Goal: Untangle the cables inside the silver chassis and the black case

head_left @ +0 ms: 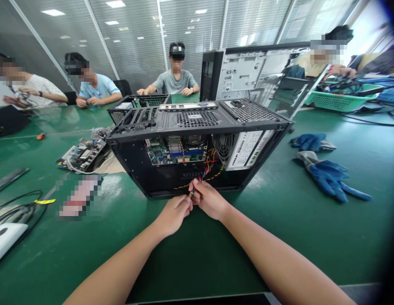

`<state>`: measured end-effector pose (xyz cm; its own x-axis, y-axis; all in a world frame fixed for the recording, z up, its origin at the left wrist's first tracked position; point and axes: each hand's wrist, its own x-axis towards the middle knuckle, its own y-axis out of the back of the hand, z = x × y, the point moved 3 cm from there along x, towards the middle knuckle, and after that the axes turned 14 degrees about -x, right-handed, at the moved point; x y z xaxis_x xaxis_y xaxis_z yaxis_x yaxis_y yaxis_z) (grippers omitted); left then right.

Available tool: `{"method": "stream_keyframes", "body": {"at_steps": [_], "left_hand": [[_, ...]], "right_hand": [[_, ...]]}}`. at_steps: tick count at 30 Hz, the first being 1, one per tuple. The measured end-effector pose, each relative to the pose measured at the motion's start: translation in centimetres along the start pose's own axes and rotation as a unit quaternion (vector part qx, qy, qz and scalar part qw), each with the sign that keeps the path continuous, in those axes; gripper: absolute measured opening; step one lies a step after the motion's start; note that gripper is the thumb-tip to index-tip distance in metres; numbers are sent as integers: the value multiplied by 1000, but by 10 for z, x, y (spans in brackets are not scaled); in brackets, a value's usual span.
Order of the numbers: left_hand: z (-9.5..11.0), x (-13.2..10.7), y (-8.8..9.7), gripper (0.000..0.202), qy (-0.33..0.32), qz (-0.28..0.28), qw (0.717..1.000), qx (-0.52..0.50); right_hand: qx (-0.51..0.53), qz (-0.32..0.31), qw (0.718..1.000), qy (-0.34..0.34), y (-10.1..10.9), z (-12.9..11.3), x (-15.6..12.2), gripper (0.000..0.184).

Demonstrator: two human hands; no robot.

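An open black computer case (pixel 197 132) stands before me on the green table, its inside facing me. Within it are a green motherboard (pixel 160 150) and, at the right, a power supply (pixel 246 148) with a fan. A bundle of coloured cables (pixel 205 171) runs from the power supply toward me, out at the front edge of the case. My left hand (pixel 177 212) is closed on the end of these cables. Just beside it, my right hand (pixel 209 198) pinches the same bundle, fingertips nearly touching the left ones. My fingers hide the cable ends.
Blue work gloves (pixel 327 173) lie at the right, below a green basket (pixel 345 99) of cables. A second case (pixel 212 78) stands behind. Circuit boards (pixel 84 154), black cables (pixel 18 207) and a white device (pixel 7 241) are at the left. Several people sit around the table.
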<state>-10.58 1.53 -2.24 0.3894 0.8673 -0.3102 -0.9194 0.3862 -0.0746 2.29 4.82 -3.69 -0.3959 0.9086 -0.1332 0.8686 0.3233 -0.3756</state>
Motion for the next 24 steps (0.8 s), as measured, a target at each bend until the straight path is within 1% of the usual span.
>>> {"method": "stream_keyframes", "body": {"at_steps": [2, 4, 10, 15, 18, 20, 22, 24], "left_hand": [[2, 1, 1, 34, -55, 12, 996, 76], [3, 1, 2, 34, -79, 17, 990, 115], [4, 1, 1, 33, -69, 2, 990, 120], [4, 1, 1, 33, -62, 2, 991, 118], [3, 2, 1, 33, -61, -3, 992, 114], [3, 1, 0, 34, -69, -2, 989, 130], [6, 0, 0, 32, -99, 13, 977, 186], [9, -3, -1, 29, -134, 36, 953, 270]], "right_hand": [[1, -1, 1000, 0, 0, 1, 0, 37], [0, -1, 1000, -1, 0, 1, 1, 38], [1, 7, 1000, 1, 0, 2, 1, 38], [-5, 12, 1000, -3, 0, 1, 1, 38], [-4, 15, 1000, -5, -1, 0, 1, 38], [-3, 16, 1000, -5, -1, 0, 1, 39], [-3, 15, 1000, -4, -1, 0, 1, 39], [-4, 15, 1000, -1, -1, 1, 1, 39]]}}
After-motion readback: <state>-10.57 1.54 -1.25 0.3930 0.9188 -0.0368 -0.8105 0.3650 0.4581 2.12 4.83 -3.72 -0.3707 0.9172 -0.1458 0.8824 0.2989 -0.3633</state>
